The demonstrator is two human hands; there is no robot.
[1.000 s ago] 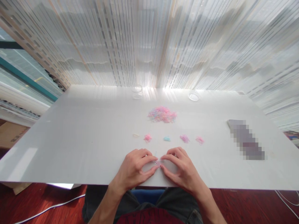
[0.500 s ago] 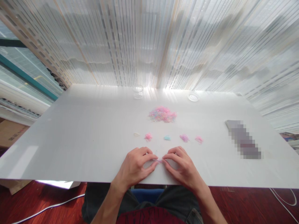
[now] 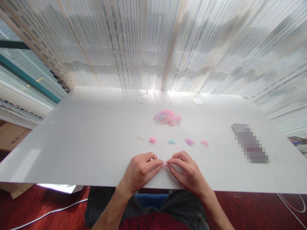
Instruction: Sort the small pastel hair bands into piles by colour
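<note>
My left hand [image 3: 143, 167] and my right hand [image 3: 184, 169] rest near the front edge of the table, fingertips almost meeting. Between them, both hands pinch a few thin pinkish rubber bands [image 3: 164, 165], largely covered by the fingers. A pale blue rubber band [image 3: 161, 156] lies just beyond the left fingertips. Farther off runs a row of small groups: a cream band [image 3: 140, 137], bright pink bands [image 3: 153, 140], turquoise bands [image 3: 172, 141], purple bands [image 3: 189, 141] and light pink bands [image 3: 204, 143]. Behind them spreads a mixed pastel heap of bands [image 3: 167, 118].
At the back of the white table [image 3: 72, 143] stand a clear round jar [image 3: 143, 95] and a clear lid [image 3: 199, 100]. A blurred-out flat object [image 3: 250, 143] lies at the right. Striped sheer curtains [image 3: 153, 48] hang along the far edge.
My left fingertips have moved slightly right, closer to my right fingertips, narrowing the gap over the pinched bands. More of the pale blue band shows now.
</note>
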